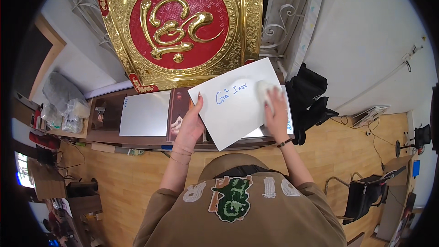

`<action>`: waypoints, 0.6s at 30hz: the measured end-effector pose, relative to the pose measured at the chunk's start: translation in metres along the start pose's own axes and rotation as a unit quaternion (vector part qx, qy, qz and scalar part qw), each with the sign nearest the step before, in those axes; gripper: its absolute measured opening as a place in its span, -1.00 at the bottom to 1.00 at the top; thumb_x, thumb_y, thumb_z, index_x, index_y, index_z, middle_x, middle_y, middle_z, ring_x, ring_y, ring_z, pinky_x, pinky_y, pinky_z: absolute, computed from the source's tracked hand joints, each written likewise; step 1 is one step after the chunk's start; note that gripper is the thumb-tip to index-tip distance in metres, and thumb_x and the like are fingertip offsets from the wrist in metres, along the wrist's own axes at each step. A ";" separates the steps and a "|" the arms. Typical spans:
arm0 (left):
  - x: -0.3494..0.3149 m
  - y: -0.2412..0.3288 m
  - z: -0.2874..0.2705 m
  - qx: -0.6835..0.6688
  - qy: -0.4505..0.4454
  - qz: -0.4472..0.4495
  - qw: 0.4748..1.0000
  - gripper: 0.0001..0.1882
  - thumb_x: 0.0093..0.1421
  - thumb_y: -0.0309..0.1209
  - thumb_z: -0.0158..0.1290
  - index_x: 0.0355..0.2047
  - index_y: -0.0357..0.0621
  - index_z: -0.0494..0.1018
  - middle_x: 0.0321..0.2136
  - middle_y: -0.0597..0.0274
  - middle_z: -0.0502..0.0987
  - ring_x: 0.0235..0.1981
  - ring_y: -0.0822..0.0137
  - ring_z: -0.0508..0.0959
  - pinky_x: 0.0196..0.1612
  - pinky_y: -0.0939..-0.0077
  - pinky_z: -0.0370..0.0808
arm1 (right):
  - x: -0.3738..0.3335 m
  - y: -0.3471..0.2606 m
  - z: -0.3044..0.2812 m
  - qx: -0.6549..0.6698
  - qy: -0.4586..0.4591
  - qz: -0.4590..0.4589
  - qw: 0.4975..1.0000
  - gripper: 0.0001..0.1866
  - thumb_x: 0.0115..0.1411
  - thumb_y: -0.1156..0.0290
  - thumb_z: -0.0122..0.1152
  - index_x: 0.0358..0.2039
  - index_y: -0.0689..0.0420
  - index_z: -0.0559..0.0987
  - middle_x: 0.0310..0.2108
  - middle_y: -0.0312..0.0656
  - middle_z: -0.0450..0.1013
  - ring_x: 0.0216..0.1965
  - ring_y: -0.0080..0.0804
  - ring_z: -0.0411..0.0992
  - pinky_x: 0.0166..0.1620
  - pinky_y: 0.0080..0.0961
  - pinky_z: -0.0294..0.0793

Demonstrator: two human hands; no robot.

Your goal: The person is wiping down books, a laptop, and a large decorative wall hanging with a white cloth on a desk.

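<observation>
Over on the far left, clear plastic bags [73,112] sit bunched up, tucked away from the working spot. Next along, a pale flat panel [144,115] lies on the dark wooden counter [106,133], well supported there and needing no hand. Behind, the gold-framed red plaque [183,71] is propped at a slant against the white metalwork, leaving the front edge free. A dark red booklet [176,123] lies alongside the panel, and here's the left hand [191,126], partly closed: thumb over the edge of the white board [233,123], fingers out of sight, presumably underneath, steadying that side. The board itself is held at an angle above the counter, blue handwriting facing up towards the person. And on its right, the right hand [276,113], half open, fingers bent over a soft white wad [262,89] against the surface; it's blurred, so I can't tell whether it's gripped or merely pressed. Black bags [311,91] slump just beyond, clear of that elbow.
</observation>
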State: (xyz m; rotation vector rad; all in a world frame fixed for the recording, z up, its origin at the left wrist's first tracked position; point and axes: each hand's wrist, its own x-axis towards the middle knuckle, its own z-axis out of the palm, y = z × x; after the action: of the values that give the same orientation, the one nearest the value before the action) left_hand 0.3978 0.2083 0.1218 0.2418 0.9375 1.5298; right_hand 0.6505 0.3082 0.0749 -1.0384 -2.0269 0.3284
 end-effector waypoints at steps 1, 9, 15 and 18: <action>0.005 -0.001 -0.003 0.011 0.006 0.008 1.000 -0.47 0.33 -0.11 -0.03 0.21 -0.08 0.24 0.13 0.28 0.38 0.16 0.33 0.36 0.21 0.36 0.28 | -0.005 0.011 0.004 -0.004 0.001 0.002 1.000 -0.49 0.19 0.44 0.01 0.20 0.06 0.38 0.28 0.02 0.18 0.30 0.19 0.07 0.36 -0.09 -0.06; 0.028 0.000 -0.029 0.029 -0.018 0.057 0.998 -0.40 0.38 0.06 -0.28 0.25 -0.07 0.19 0.17 0.23 0.34 0.18 0.29 0.33 0.23 0.33 0.26 | -0.025 -0.031 0.008 0.006 -0.177 -0.150 0.973 -0.39 0.12 0.39 0.08 0.24 -0.07 0.34 0.31 -0.17 0.17 0.33 0.15 0.02 0.36 -0.06 -0.04; 0.031 -0.007 -0.037 0.027 0.002 0.042 0.999 -0.36 0.39 0.08 -0.33 0.27 -0.10 0.14 0.21 0.20 0.28 0.23 0.27 0.27 0.27 0.32 0.20 | 0.002 0.016 0.013 -0.077 0.020 0.027 0.996 -0.46 0.17 0.44 0.02 0.22 0.08 0.35 0.28 -0.03 0.18 0.31 0.17 0.03 0.35 -0.08 -0.02; 0.032 -0.009 -0.042 0.036 0.016 0.045 0.998 -0.35 0.39 0.08 -0.35 0.28 -0.12 0.12 0.23 0.19 0.26 0.25 0.26 0.25 0.29 0.32 0.18 | -0.005 0.000 0.028 -0.103 -0.008 -0.004 0.995 -0.43 0.17 0.38 0.04 0.24 -0.01 0.33 0.32 -0.09 0.13 0.34 0.10 0.00 0.35 -0.08 0.00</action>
State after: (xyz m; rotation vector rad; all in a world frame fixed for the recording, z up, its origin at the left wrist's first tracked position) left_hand 0.3705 0.2194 0.0768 0.3140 1.0197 1.5878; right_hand 0.6310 0.3078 0.0549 -1.1539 -2.1124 0.1255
